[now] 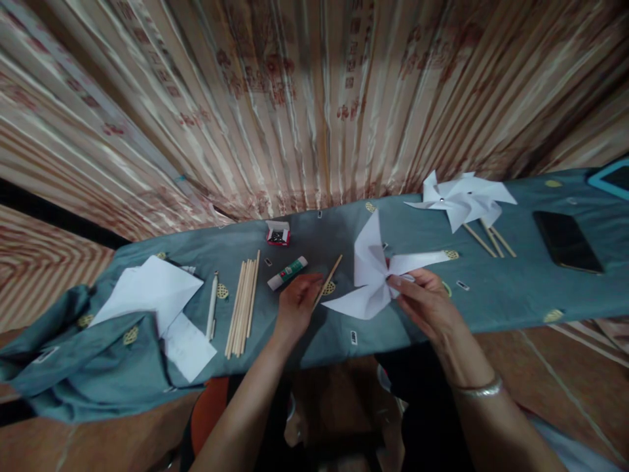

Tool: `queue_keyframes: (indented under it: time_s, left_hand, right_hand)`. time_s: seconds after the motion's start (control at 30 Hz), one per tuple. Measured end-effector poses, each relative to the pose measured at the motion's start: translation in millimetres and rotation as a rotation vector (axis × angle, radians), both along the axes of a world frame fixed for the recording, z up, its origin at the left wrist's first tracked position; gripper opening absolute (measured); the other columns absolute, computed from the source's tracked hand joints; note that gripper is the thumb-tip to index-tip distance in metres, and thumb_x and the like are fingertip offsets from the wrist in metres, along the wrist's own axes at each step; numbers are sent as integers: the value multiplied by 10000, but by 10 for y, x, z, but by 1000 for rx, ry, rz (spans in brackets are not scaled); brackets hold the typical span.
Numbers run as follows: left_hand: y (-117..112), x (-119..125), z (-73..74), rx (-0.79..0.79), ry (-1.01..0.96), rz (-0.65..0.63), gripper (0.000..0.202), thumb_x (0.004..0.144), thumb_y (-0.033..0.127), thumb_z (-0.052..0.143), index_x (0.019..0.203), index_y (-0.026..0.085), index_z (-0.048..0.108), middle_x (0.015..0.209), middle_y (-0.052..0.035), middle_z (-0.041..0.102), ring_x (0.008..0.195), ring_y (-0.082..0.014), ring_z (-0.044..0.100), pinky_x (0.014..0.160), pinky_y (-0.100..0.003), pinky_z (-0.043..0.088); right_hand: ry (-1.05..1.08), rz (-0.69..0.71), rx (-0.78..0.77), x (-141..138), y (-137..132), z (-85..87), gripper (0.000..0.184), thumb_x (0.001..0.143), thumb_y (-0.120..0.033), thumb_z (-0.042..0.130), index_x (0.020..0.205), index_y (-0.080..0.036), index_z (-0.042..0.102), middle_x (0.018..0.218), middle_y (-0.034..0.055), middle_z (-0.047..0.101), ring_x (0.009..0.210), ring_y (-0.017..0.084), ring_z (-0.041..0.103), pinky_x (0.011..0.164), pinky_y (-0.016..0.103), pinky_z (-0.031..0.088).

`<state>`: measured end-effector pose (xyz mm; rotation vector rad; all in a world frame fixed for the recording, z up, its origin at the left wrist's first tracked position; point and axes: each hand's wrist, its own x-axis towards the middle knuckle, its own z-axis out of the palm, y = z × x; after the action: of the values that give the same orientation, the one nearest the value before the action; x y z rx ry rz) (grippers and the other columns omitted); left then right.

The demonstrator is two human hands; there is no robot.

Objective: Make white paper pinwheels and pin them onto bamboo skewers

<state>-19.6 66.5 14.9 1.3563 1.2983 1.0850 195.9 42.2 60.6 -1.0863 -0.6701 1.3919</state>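
My right hand (426, 303) pinches a white paper pinwheel (374, 275) at its centre and holds it just above the blue cloth (496, 295) covering the table. My left hand (296, 303) is closed on a thin wooden stick (329, 279), which slants up to the right towards the pinwheel. A glue stick (287, 273) with a green label lies just beyond the left hand.
A bundle of wooden sticks (242, 305), a white pen (211, 305) and loose white paper sheets (152, 295) lie to the left. A small red-and-white box (278, 233) sits at the back. Finished pinwheels on sticks (464, 198) and a black phone (566, 241) lie to the right.
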Motion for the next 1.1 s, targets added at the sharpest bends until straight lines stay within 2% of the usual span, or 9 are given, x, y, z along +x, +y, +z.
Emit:
queue_keyframes:
  time_s: [0.07, 0.13, 0.3, 0.37, 0.47, 0.57, 0.67, 0.83, 1.1]
  left_hand:
    - [36, 29, -78, 129, 223, -67, 197, 804, 244, 637, 958, 183, 744, 997, -90, 726, 922, -225, 668, 861, -358, 523]
    - [72, 66, -145, 203, 375, -113, 233, 781, 169, 655, 1001, 183, 730, 1032, -94, 706, 924, -222, 660, 890, -375, 517]
    - [152, 128, -205, 254, 509, -122, 213, 781, 84, 626, 946, 174, 725, 963, -88, 698, 865, -212, 652, 855, -361, 519]
    - [161, 139, -169, 236, 453, -97, 202, 777, 68, 594, 868, 184, 731, 876, -66, 696, 807, -199, 648, 804, -332, 518]
    - [136, 147, -46, 151, 237, -62, 159, 750, 121, 614, 806, 194, 745, 800, -49, 694, 742, -190, 639, 722, -299, 510]
    - [79, 146, 105, -20, -14, -92, 126, 705, 205, 675, 789, 187, 767, 764, -53, 716, 728, -197, 640, 669, -283, 500]
    - [8, 141, 198, -235, -240, -100, 194, 629, 259, 747, 782, 143, 772, 714, -59, 725, 627, -174, 624, 581, -257, 480]
    - [-95, 137, 184, -412, -454, -34, 276, 479, 272, 862, 697, 139, 760, 658, -50, 731, 589, -175, 640, 612, -282, 520]
    - [-163, 90, 140, -424, -509, -28, 326, 493, 340, 899, 728, 143, 786, 749, -82, 764, 678, -204, 682, 693, -315, 551]
  right_hand:
    - [16, -32, -3, 102, -29, 32, 251, 492, -342, 929, 639, -261, 743, 607, -36, 712, 546, 115, 651, 595, 219, 565]
    - [17, -39, 12, 165, -59, 43, 265, 487, -357, 929, 666, -276, 751, 598, -33, 703, 539, 126, 648, 582, 235, 566]
    - [-81, 50, 61, 198, -110, 15, 239, 544, -394, 895, 696, -280, 751, 698, 5, 737, 633, 183, 683, 644, 325, 583]
    - [-135, 96, 72, 177, -119, 8, 246, 565, -411, 884, 710, -257, 757, 805, 40, 765, 713, 213, 702, 660, 347, 581]
    - [-228, 182, 141, 100, -136, 23, 231, 640, -415, 844, 759, -232, 770, 941, 72, 773, 816, 241, 709, 705, 362, 574]
    - [-420, 236, 282, -19, -162, 58, 151, 745, -372, 772, 790, -229, 757, 943, 66, 761, 919, 244, 696, 802, 363, 557]
    - [-652, 235, 423, -126, -179, 84, 95, 802, -327, 721, 827, -236, 735, 973, 56, 740, 952, 226, 675, 866, 360, 530]
    - [-782, 97, 506, -196, -187, 96, 80, 832, -341, 700, 848, -270, 731, 1070, 49, 716, 1020, 254, 648, 898, 391, 508]
    - [-692, -40, 550, -232, -221, 59, 257, 861, -510, 624, 934, -307, 763, 1135, 70, 686, 1110, 297, 591, 916, 448, 491]
